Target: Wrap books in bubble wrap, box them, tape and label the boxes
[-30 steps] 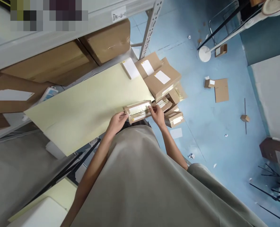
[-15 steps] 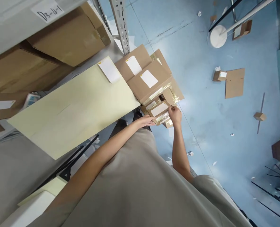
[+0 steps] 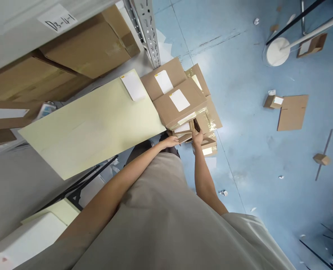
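So the small carton (image 3: 185, 138) is plain brown cardboard, boxy with straight edges, and it's sitting tilted among the piled boxes just past the desk (image 3: 93, 131) corner. Left hand (image 3: 170, 141) has its fingers holding the near end, right hand (image 3: 197, 137) has its fingers curled onto the other end (some fingertips are hidden, so can't tell the exact grip). Right beside it is a bigger carton (image 3: 194, 99), smooth matte cardboard with a white label (image 3: 179, 100) and shiny, crinkly clear tape along its edge. Desk's a smooth pale-yellow slab, slim white packet (image 3: 133, 87) on top, perforated metal post (image 3: 148, 33) nearby, blue floor (image 3: 253, 150) beyond.
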Available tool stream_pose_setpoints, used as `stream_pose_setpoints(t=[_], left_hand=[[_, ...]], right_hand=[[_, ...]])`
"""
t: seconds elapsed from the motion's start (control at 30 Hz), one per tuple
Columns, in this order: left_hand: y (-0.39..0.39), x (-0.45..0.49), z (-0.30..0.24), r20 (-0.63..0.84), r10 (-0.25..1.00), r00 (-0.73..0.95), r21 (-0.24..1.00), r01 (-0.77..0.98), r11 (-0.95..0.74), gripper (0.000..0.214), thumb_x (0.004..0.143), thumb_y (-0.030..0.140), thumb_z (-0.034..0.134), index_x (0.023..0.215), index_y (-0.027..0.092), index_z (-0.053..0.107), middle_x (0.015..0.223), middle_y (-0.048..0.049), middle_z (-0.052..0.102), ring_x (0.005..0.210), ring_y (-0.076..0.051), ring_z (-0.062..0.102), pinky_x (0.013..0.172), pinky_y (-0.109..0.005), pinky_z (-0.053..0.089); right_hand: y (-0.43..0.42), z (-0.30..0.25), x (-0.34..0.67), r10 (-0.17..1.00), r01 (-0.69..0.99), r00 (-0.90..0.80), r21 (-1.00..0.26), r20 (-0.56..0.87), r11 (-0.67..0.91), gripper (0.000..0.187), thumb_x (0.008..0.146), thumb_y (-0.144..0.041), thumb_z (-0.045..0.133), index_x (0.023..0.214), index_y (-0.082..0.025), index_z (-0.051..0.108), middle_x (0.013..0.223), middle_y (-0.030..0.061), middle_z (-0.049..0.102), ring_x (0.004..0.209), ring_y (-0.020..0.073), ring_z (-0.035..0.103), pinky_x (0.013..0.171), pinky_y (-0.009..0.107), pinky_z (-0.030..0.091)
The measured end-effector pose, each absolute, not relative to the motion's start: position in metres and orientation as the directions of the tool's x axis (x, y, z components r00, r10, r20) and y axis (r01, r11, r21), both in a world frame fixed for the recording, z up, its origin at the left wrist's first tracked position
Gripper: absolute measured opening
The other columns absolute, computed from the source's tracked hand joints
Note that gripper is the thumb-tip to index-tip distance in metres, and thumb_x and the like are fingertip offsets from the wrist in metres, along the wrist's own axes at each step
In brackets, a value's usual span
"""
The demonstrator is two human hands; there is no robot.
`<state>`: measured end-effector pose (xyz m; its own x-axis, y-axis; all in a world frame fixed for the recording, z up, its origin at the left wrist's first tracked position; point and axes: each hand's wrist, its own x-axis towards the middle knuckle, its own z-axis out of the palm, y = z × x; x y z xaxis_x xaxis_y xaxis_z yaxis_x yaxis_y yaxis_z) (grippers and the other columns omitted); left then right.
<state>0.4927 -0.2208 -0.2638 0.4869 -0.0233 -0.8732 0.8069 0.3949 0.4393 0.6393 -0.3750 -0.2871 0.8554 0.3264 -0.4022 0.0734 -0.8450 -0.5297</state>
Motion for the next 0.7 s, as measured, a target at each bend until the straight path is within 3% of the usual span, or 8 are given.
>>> stream_pose_setpoints(t=[0.1, 0.2, 0.33, 0.47, 0.7], left_hand=[[-0.195, 0.468, -0.246, -0.849, 0.003, 0.528, 0.473, 0.758, 0.449, 0.036, 0.068, 0.028, 0.086, 0.103, 0.021, 0.079, 0.126, -0.0143, 0.081, 0.12, -0.029, 0.074, 0.105, -0.04, 0.057], [-0.167, 0.441, -0.225, -0.815, 0.042, 0.577, 0.506, 0.675, 0.537, 0.041, 0.068, 0.037, 0.088, 0.106, 0.021, 0.08, 0.126, -0.0154, 0.081, 0.117, -0.028, 0.075, 0.107, -0.042, 0.055], [-0.143, 0.407, -0.195, -0.787, 0.192, 0.586, 0.561, 0.551, 0.618, 0.042, 0.069, 0.045, 0.088, 0.102, 0.02, 0.081, 0.121, -0.0147, 0.082, 0.118, -0.028, 0.075, 0.11, -0.043, 0.053], [-0.129, 0.368, -0.16, -0.711, 0.395, 0.582, 0.667, 0.381, 0.64, 0.034, 0.072, 0.044, 0.088, 0.095, 0.019, 0.08, 0.113, -0.0135, 0.083, 0.114, -0.027, 0.075, 0.111, -0.043, 0.053], [-0.118, 0.242, -0.102, -0.562, 0.662, 0.496, 0.806, 0.149, 0.573, 0.03, 0.078, 0.046, 0.086, 0.091, 0.021, 0.077, 0.108, -0.0104, 0.083, 0.113, -0.027, 0.076, 0.112, -0.042, 0.051]], right_hand=[[-0.363, -0.282, 0.633, 0.222, -0.013, 0.85, -0.44, -0.478, -0.898, 0.059, 0.088, -0.033, 0.057, 0.138, 0.0, 0.062, 0.132, 0.0349, 0.07, 0.125, 0.042, 0.07, 0.109, 0.063, 0.054], [-0.35, -0.267, 0.628, 0.243, 0.006, 0.833, -0.431, -0.497, -0.902, 0.05, 0.089, -0.034, 0.059, 0.13, -0.007, 0.067, 0.13, 0.0291, 0.073, 0.122, 0.0377, 0.072, 0.108, 0.055, 0.056], [-0.328, -0.233, 0.618, 0.4, 0.136, 0.793, -0.507, -0.46, -0.851, 0.035, 0.095, -0.037, 0.053, 0.117, -0.014, 0.068, 0.117, 0.0211, 0.079, 0.105, 0.0308, 0.078, 0.099, 0.045, 0.059], [-0.289, -0.193, 0.592, 0.565, 0.29, 0.744, -0.59, -0.357, -0.754, 0.029, 0.097, -0.041, 0.048, 0.105, -0.019, 0.067, 0.106, 0.0169, 0.081, 0.1, 0.0302, 0.078, 0.096, 0.044, 0.059], [-0.199, -0.134, 0.479, 0.787, 0.4, 0.588, -0.778, -0.186, -0.484, 0.022, 0.092, -0.045, 0.059, 0.096, -0.023, 0.061, 0.097, 0.011, 0.078, 0.091, 0.0277, 0.078, 0.086, 0.042, 0.061]])
